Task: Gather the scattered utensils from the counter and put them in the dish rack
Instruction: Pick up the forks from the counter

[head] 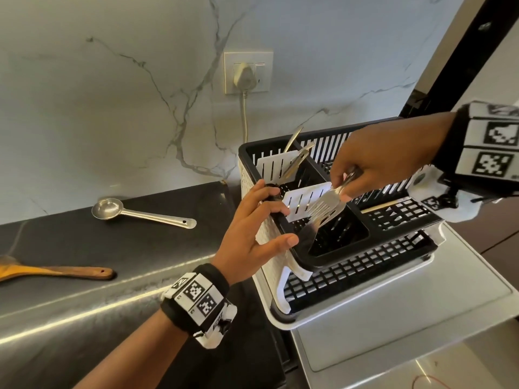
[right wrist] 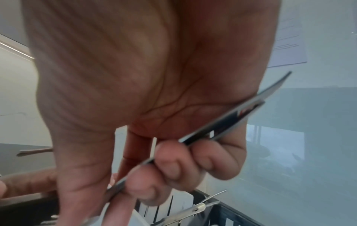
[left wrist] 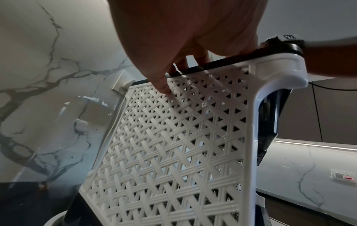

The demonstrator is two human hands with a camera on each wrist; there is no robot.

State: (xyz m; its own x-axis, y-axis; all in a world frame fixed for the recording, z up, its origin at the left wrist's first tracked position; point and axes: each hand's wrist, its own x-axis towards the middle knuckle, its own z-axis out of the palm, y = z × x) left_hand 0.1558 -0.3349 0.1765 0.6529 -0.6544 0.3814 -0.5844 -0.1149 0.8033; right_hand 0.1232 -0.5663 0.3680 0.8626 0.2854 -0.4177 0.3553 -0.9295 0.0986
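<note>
Steel slotted spatula (head: 327, 204) pinched by its handle in the right hand (head: 376, 161), blade tilted down over the near utensil compartment of the dish rack (head: 337, 265), blade tip inside the compartment's rim. Right wrist view: fingers (right wrist: 170, 162) curled round the handle. Left hand (head: 252, 228) steadies the rack, fingertips hooked over the black top rim, thumb straight against the white lattice side (left wrist: 173, 145). Far compartment holds tongs (head: 297, 161), plus another metal piece I can't identify. On the dark bench (head: 84, 304), well apart from the rack: a steel measuring scoop (head: 140, 213) and a wooden spatula (head: 56, 272).
</note>
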